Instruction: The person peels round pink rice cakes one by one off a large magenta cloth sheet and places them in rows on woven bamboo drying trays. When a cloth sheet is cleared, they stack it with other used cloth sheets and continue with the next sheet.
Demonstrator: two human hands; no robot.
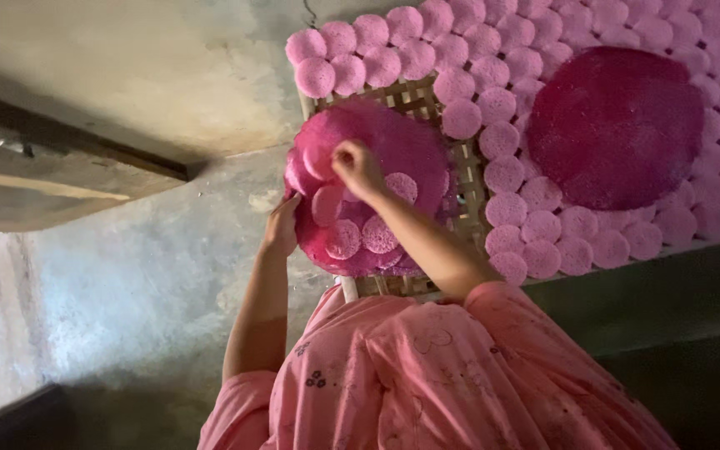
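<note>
Pink discs laid out on a woven bamboo rack

The right hand [356, 167] pinches a small round pink disc [324, 160] over the dark-pink round tray [414, 146] near the rack's [468, 179] corner; left hand [282, 229] apparently grips the tray's edge. Most of the rack is filled; several discs remain.

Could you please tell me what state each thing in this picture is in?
Left hand: grips the tray's edge.
Right hand: fingers pinched on a disc over the tray.
Tray: dark pink, round, tilted, a few discs on it.
Discs: light pink, laid flat in close rows on the rack.
Rack: woven, partly bare.
Second tray: no discs on it, lying on the discs.
</note>
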